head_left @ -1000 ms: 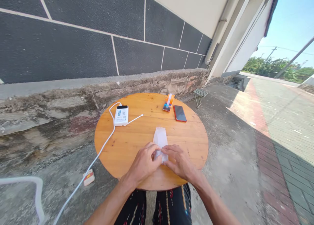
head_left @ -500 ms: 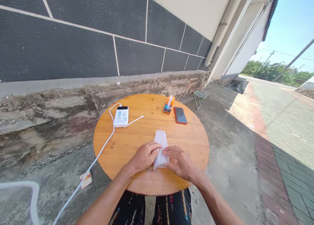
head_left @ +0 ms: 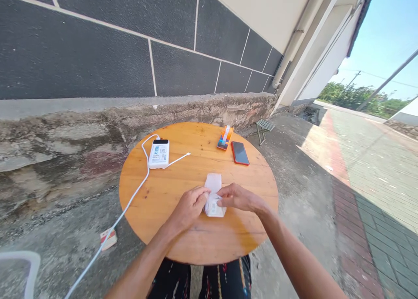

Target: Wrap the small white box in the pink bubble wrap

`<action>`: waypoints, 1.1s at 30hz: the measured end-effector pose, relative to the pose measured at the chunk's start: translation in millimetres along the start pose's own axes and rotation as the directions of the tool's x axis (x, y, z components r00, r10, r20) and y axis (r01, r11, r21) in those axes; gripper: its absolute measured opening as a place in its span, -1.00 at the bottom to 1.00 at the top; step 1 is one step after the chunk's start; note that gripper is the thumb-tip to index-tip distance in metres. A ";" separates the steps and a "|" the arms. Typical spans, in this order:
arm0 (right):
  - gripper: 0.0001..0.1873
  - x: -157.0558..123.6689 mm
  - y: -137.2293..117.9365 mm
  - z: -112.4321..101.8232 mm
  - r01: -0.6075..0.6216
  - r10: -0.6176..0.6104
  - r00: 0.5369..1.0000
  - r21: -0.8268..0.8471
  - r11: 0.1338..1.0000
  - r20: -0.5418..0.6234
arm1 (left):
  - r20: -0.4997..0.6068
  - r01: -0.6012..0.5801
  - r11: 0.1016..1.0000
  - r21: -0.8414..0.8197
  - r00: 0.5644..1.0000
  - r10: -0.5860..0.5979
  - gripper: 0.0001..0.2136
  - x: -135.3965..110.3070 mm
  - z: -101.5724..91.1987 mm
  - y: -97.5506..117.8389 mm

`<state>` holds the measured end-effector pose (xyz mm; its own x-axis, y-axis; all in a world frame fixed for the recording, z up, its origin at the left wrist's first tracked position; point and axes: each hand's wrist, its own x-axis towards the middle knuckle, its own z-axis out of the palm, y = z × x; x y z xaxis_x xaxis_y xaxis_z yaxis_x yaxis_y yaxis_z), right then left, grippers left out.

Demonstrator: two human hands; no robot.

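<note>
A thin white plastic packet [head_left: 213,195] lies on the round wooden table [head_left: 183,242] in front of me. My left hand [head_left: 188,207] pinches its left edge with closed fingers. My right hand [head_left: 239,197] pinches its right side, thumb and fingers pressed together. Something pale shows inside the packet's near end, too small to name. Both forearms reach in from the bottom of the view.
A white power bank [head_left: 159,153] with a white cable [head_left: 130,199] lies at the table's left; the cable runs off to the ground. A red phone [head_left: 240,152] and a colourful small box [head_left: 224,138] sit at the far right. A small folding stool [head_left: 264,128] stands beyond.
Both hands have shifted slightly away from me along the packet, and the packet's near end is now bunched up and lifted between the fingers.
</note>
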<state>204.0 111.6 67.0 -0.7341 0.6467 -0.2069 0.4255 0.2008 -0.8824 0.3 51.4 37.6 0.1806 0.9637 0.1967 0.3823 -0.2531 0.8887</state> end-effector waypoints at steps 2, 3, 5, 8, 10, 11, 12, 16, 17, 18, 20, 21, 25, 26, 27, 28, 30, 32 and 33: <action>-0.75 2.3 0.3 -1.2 0.002 -0.002 1.000 -0.026 1.000 -0.011 | -0.005 -0.004 1.000 -0.010 1.000 0.004 -0.67 -9.3 -2.2 2.0; -0.76 3.0 -0.3 -1.4 0.009 -0.010 1.000 -0.055 0.998 -0.027 | 0.007 -0.009 1.000 -0.010 1.000 0.009 -0.63 -13.2 -2.6 3.0; -0.78 4.0 -2.9 -1.2 0.046 -0.052 0.998 -0.123 0.991 -0.044 | 0.025 -0.043 0.999 0.002 0.999 0.043 -0.58 -17.9 -1.5 4.0; -0.79 4.1 -7.4 -0.6 0.098 -0.104 0.994 -0.228 0.969 -0.018 | 0.008 -0.098 0.995 0.035 0.995 0.098 -0.64 -17.1 3.0 3.7; -0.82 1.7 -10.0 0.3 0.090 -0.108 0.993 -0.319 0.943 -0.037 | 0.002 -0.117 0.992 0.052 0.993 0.117 -0.68 -13.6 5.1 3.7; -0.84 -0.7 -11.3 1.4 0.080 -0.112 0.991 -0.362 0.929 -0.068 | 0.008 -0.118 0.991 0.057 0.993 0.118 -0.68 -11.8 5.3 4.1; -0.84 -4.0 -12.7 3.1 0.071 -0.121 0.987 -0.397 0.915 -0.102 | 0.019 -0.116 0.991 0.061 0.993 0.115 -0.68 -10.2 5.0 4.8; -0.71 -21.0 -17.8 19.9 0.055 -0.175 0.967 -0.513 0.857 -0.187 | 0.057 -0.077 0.995 0.070 0.996 0.073 -0.69 -6.5 2.4 8.1; -0.63 -24.2 -17.8 26.8 0.050 -0.190 0.962 -0.559 0.828 -0.195 | 0.060 -0.073 0.995 0.070 0.996 0.068 -0.69 -6.2 2.3 8.5; -0.54 -26.1 -17.1 34.3 0.033 -0.203 0.956 -0.608 0.793 -0.213 | 0.060 -0.071 0.995 0.072 0.996 0.067 -0.69 -6.1 2.5 8.8; -0.44 -26.1 -13.4 48.6 -0.032 -0.227 0.931 -0.684 0.729 -0.285 | 0.053 -0.075 0.995 0.072 0.996 0.072 -0.68 -6.4 4.0 8.6; -0.49 -24.8 -11.1 54.1 -0.063 -0.236 0.916 -0.698 0.714 -0.324 | 0.045 -0.076 0.995 0.072 0.996 0.073 -0.68 -6.6 5.0 8.5; -0.60 -18.8 -8.6 54.7 -0.071 -0.232 0.907 -0.670 0.739 -0.351 | -0.009 -0.032 0.997 0.069 0.999 0.032 -0.69 -6.0 7.5 7.8; -0.58 -18.3 -10.2 50.1 -0.061 -0.214 0.919 -0.656 0.752 -0.331 | -0.017 -0.011 0.998 0.057 1.000 0.012 -0.69 -5.4 7.4 7.6; -0.57 -18.0 -12.4 44.6 -0.056 -0.188 0.933 -0.637 0.769 -0.308 | -0.015 0.010 0.999 0.038 1.000 -0.010 -0.70 -4.6 7.2 7.1; -0.59 -17.5 -14.7 38.8 -0.055 -0.154 0.947 -0.613 0.788 -0.282 | -0.006 0.030 0.999 0.013 1.000 -0.030 -0.70 -3.8 6.8 6.3; -0.67 -15.6 -18.3 27.7 -0.061 -0.071 0.973 -0.542 0.838 -0.220 | 0.021 0.055 0.998 -0.038 0.998 -0.054 -0.70 -2.4 6.5 4.1; -0.77 -11.7 -19.3 19.0 -0.078 0.006 0.988 -0.457 0.886 -0.156 | 0.025 0.066 0.996 -0.065 0.998 -0.065 -0.66 -1.9 7.1 1.5; -0.80 -9.3 -18.9 15.5 -0.082 0.031 0.991 -0.421 0.903 -0.128 | 0.010 0.063 0.996 -0.067 0.998 -0.062 -0.64 -2.1 7.8 0.3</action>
<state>194.6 90.5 79.0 -0.6472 0.7412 -0.1781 0.6673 0.4379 -0.6025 7.1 48.6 34.2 0.1658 0.9767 0.1365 0.3312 -0.1855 0.9252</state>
